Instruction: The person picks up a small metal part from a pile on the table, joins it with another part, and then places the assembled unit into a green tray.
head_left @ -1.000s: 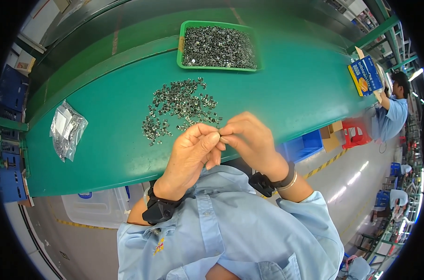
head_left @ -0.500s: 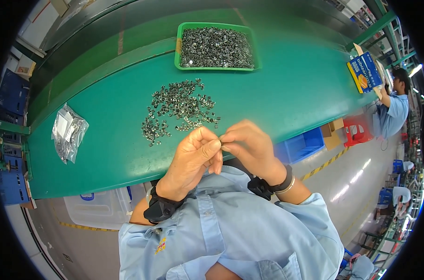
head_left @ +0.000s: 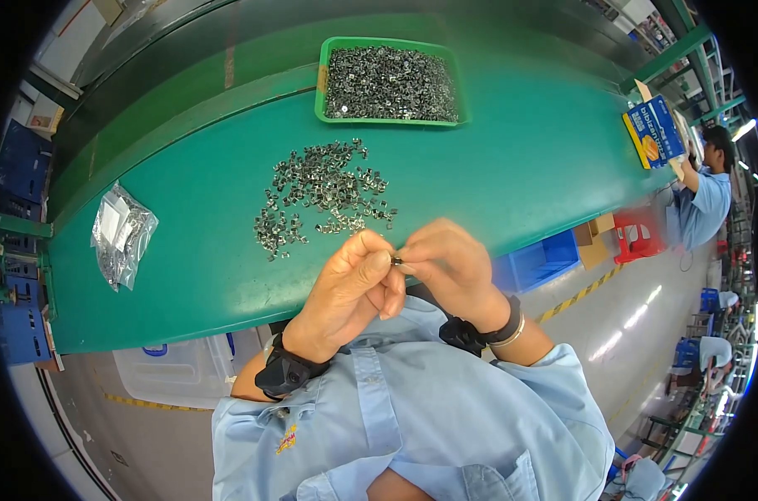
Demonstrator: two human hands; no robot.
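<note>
I have the left hand (head_left: 344, 288) and right hand (head_left: 456, 271) pinching one small dark part (head_left: 397, 260) between their fingertips, on the near side of a pile (head_left: 324, 184) of shiny pieces. Beyond sits a full green tray (head_left: 321, 102). I make out white lettering (head_left: 648, 122) on the blue-and-yellow box (head_left: 656, 138), yellow-and-pink embroidery (head_left: 287, 439) on the shirt (head_left: 446, 401), and white paper (head_left: 113, 224) with the bag (head_left: 132, 255), too blurred to read.

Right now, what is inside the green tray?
The green tray holds a dense spread of small shiny metallic pieces, with one pale round piece near its left front corner. They hide the bottom, so what lies beneath cannot be seen.
</note>
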